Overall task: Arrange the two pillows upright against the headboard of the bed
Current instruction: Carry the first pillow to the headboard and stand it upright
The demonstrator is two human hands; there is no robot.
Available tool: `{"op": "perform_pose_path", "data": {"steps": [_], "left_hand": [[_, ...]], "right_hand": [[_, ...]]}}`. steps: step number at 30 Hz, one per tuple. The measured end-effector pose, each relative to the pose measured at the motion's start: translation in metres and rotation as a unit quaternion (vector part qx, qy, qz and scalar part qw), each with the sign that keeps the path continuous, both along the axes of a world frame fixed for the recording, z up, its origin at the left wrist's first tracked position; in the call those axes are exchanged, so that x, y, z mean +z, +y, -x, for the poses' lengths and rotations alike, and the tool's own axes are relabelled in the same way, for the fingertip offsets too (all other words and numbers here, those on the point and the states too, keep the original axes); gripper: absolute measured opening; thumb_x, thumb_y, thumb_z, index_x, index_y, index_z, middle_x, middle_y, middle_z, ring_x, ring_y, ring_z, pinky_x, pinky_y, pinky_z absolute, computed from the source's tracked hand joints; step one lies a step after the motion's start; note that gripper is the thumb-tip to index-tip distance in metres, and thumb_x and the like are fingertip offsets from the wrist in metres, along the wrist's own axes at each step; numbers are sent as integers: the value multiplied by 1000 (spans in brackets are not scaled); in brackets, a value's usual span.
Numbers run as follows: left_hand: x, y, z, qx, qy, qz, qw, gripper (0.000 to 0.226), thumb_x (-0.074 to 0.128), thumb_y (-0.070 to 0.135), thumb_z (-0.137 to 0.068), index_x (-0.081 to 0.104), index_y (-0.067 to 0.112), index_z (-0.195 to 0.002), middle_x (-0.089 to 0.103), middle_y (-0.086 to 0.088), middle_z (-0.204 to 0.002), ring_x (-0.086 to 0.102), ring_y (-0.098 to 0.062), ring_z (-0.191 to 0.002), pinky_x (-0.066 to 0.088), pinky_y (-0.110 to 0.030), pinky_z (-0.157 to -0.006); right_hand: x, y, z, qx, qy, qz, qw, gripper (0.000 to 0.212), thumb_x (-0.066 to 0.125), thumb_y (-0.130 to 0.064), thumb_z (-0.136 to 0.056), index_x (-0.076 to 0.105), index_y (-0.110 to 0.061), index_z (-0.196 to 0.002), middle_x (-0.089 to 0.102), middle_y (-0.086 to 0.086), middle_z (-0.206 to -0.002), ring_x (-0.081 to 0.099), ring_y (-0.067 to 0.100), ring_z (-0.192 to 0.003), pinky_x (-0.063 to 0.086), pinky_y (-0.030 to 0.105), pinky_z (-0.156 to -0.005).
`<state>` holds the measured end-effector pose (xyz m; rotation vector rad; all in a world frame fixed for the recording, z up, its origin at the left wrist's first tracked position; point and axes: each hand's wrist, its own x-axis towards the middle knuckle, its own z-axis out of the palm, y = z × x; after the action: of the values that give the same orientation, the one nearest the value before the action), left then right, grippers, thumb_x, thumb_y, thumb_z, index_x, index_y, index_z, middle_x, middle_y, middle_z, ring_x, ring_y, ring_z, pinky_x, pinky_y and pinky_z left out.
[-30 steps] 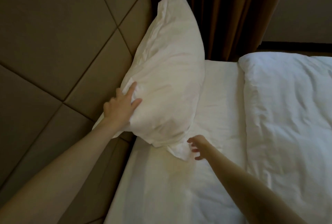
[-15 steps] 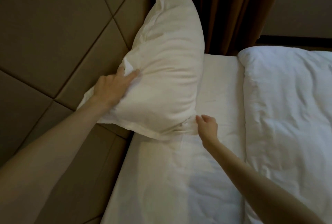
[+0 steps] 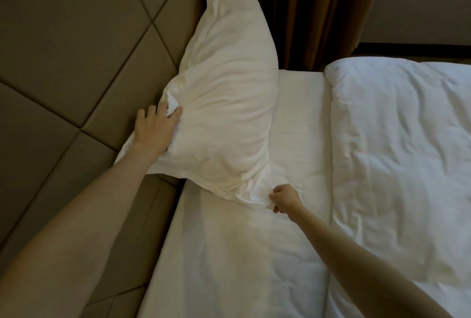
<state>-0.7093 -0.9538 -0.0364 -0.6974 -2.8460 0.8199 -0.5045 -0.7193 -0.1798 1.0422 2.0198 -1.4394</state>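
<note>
Brown padded panels of the headboard point(image 3: 76, 62) fill the left side, and the white pillow point(image 3: 229, 103) stands upright on its edge against them, its top corner reaching up in front of the dark curtain point(image 3: 305, 11). Half a second ago the left hand point(image 3: 155, 131) lay flat on the pillow's near side edge; now it has slid a little lower and its fingers are bunching a fold of the pillowcase between fingers and thumb, wrist straight, forearm stretched out from the lower left. The pillow's bottom rests on the bed sheet point(image 3: 229, 254) near the headboard. Further right, the right hand point(image 3: 285, 197), which earlier was open-fingered at the pillow's lower corner, is now curled into a fist pinching that corner flap, knuckles up, arm reaching in from the lower right. The corner is drawn out toward the person, stretched flat on the sheet. Right of it lies the white duvet point(image 3: 395, 151), rumpled, well apart from the pillow.
</note>
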Motion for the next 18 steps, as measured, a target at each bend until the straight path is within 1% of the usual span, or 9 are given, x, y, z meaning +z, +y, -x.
{"op": "perform_pose_path", "data": {"steps": [2, 4, 6, 8, 10, 12, 14, 16, 18], "left_hand": [[9, 5, -5, 19, 7, -58, 998, 71, 80, 22, -64, 49, 27, -128, 46, -14, -129, 47, -32, -109, 38, -43, -87], [13, 12, -14, 2, 20, -148, 989, 51, 74, 13, -72, 59, 22, -120, 47, -15, -134, 44, -35, -118, 33, -48, -95], [11, 21, -25, -64, 30, -204, 976, 35, 64, 7, -80, 65, 15, -114, 53, -16, -133, 48, -38, -120, 34, -50, -96], [4, 39, -43, -156, 5, -214, 964, 34, 64, 2, -76, 68, 11, -109, 61, -15, -126, 56, -36, -116, 40, -49, -95], [-14, 62, -62, -268, -41, -197, 942, 34, 67, 1, -67, 72, 10, -99, 70, -12, -112, 66, -31, -104, 49, -42, -88], [-40, 85, -82, -353, -102, -135, 920, 28, 58, 6, -67, 73, 11, -90, 73, -9, -101, 70, -26, -92, 53, -34, -80], [-72, 102, -97, -346, -212, -33, 913, 35, 43, 6, -80, 67, 9, -105, 67, -9, -112, 63, -28, -102, 47, -36, -87], [-105, 111, -111, -294, -304, 35, 906, 38, 37, 5, -89, 55, 9, -122, 58, -9, -126, 53, -30, -113, 37, -39, -94], [-132, 115, -121, -273, -318, 73, 905, 41, 38, 12, -95, 46, 16, -135, 49, -6, -139, 45, -29, -126, 30, -43, -103]], "right_hand": [[8, 6, -3, -21, 14, 8, 1000, 20, 45, 1, -83, 65, -1, -82, 62, 8, -63, 57, 17, -48, 44, 22, -45], [18, 14, -6, -45, 32, 17, 998, 21, 45, 3, -82, 66, -1, -83, 63, 9, -66, 58, 19, -54, 45, 22, -48], [25, 21, -5, -58, 51, 24, 997, 22, 45, 3, -83, 66, -2, -83, 64, 10, -70, 60, 20, -58, 46, 23, -52], [35, 27, -7, -66, 75, 21, 995, 22, 44, 3, -82, 65, -4, -82, 65, 10, -71, 60, 19, -59, 44, 22, -52], [39, 33, -10, -74, 94, 12, 993, 23, 44, 2, -83, 65, -5, -83, 65, 10, -71, 60, 18, -59, 43, 20, -51], [39, 40, -15, -77, 98, 4, 992, 23, 44, 2, -83, 65, -7, -82, 66, 9, -71, 61, 17, -59, 41, 19, -50], [38, 47, -21, -80, 99, -1, 992, 23, 45, 1, -83, 65, -10, -78, 66, 8, -69, 61, 17, -59, 41, 21, -52], [36, 57, -24, -83, 98, -8, 992, 25, 45, 1, -82, 64, -13, -75, 66, 6, -67, 61, 17, -58, 43, 22, -53], [35, 65, -27, -84, 99, -11, 991, 26, 44, 3, -83, 63, -13, -74, 65, 6, -66, 60, 16, -56, 44, 18, -50]]}}
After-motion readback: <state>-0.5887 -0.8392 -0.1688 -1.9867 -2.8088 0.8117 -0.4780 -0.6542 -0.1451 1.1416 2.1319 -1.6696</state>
